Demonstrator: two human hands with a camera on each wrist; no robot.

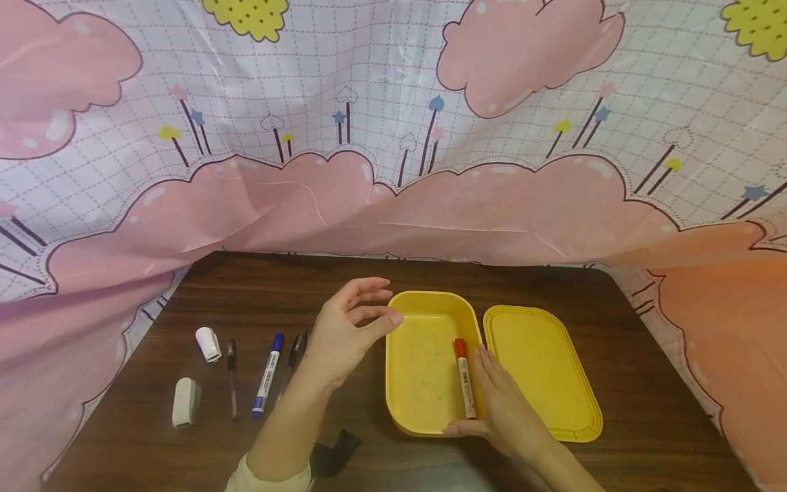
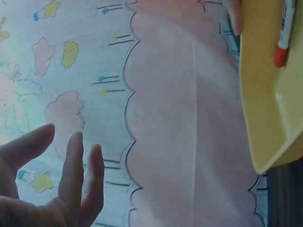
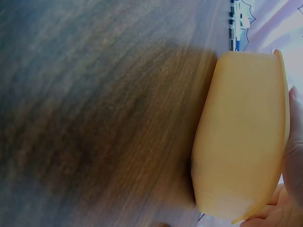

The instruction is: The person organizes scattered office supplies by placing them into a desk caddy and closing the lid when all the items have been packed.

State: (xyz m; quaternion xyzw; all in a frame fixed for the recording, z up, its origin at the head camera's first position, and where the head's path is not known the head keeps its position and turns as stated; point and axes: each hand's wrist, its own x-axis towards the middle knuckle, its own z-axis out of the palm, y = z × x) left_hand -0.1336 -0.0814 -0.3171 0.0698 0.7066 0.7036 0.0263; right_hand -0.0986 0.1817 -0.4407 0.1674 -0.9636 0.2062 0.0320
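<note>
A yellow plastic box [image 1: 424,369] stands open-topped on the table, and a red-capped marker [image 1: 464,383] lies inside along its right wall. My left hand [image 1: 353,328] is raised by the box's far left rim, fingers loosely bent and apart from the thumb. The left wrist view shows nothing between these fingers [image 2: 73,165]. My right hand [image 1: 501,403] rests on the box's near right corner, with straight fingers along the right side and the thumb on the near rim. In the right wrist view the box's outer wall [image 3: 241,137] hides most of that hand.
A yellow lid [image 1: 541,369] lies right of the box. To the left are a blue marker [image 1: 267,376], a black pen [image 1: 231,379], further dark pens [image 1: 295,355] partly behind my left arm, and two white objects [image 1: 208,344] [image 1: 186,403]. A black strip [image 1: 335,452] lies near my left sleeve.
</note>
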